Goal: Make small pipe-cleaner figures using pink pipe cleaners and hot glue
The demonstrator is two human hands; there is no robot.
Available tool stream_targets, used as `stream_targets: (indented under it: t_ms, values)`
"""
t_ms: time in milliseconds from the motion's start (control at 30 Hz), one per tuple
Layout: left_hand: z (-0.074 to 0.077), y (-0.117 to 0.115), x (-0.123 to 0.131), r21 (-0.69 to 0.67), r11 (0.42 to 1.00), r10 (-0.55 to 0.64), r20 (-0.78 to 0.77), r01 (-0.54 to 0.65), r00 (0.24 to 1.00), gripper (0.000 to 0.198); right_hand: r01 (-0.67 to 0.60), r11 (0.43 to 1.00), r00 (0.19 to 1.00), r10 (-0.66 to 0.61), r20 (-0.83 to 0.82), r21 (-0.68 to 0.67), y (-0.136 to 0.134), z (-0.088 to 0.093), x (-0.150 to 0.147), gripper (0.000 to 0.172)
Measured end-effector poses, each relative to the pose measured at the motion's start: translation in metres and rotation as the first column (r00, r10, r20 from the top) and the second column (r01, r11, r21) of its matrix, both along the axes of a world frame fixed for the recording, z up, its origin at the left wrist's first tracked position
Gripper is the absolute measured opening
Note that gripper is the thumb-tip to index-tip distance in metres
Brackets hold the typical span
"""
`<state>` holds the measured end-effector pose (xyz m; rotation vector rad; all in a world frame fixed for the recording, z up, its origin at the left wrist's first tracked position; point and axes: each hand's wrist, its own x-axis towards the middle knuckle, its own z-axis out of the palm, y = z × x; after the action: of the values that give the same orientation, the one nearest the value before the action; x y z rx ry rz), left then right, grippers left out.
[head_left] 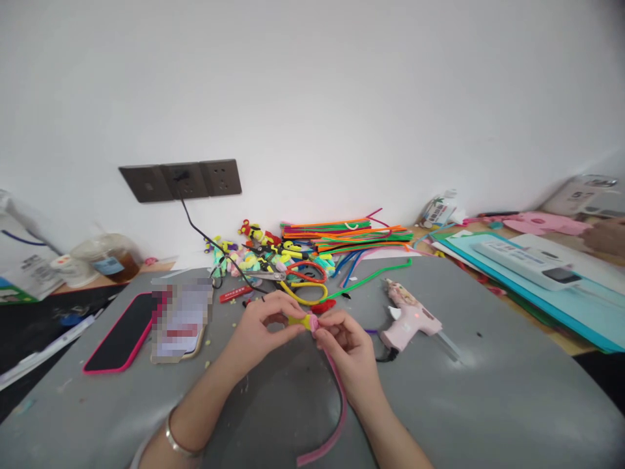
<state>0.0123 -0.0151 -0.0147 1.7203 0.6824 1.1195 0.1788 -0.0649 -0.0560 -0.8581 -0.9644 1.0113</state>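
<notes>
My left hand (pixel 261 326) pinches a short yellow pipe cleaner piece (pixel 299 320) above the grey mat (pixel 488 391). My right hand (pixel 347 345) pinches the coiled end of a long pink pipe cleaner (pixel 336 417) against that yellow piece; the pink stem trails down toward me between my forearms. Both hands have their fingers closed. A silver bracelet (pixel 178 441) circles my left wrist. Just beyond my fingers lie scissors with red and yellow handles (pixel 305 281).
A pink glue gun (pixel 410 316) lies right of my hands. A bundle of coloured pipe cleaners (pixel 349 236) and small finished figures (pixel 254 251) sit by the wall. Two phones (pixel 124 333) lie at left. A power strip (pixel 527 260) rests on teal sheets at right.
</notes>
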Motion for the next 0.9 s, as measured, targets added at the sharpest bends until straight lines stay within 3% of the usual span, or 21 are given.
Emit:
stream_targets:
  t_ms: [333,700,900]
  values:
    - [0.0019,-0.0004,0.0011,0.260,0.964,0.088,-0.134,-0.050,0.987,0.005,-0.030,0.998,1.000,0.030,-0.001,-0.062,0.0016,-0.0002,-0.0013,0.028]
    - [0.0072,-0.0034,0.0018,0.276,0.958,0.119,-0.144,-0.075,0.982,0.010,-0.075,0.994,0.997,0.075,-0.006,-0.074,0.0012,0.0010,-0.0001,0.027]
    - [0.0043,0.0000,-0.0009,0.225,0.951,0.243,-0.127,-0.210,0.962,0.008,-0.094,0.995,0.995,0.093,-0.042,-0.031,0.0006,-0.0064,-0.0041,0.029]
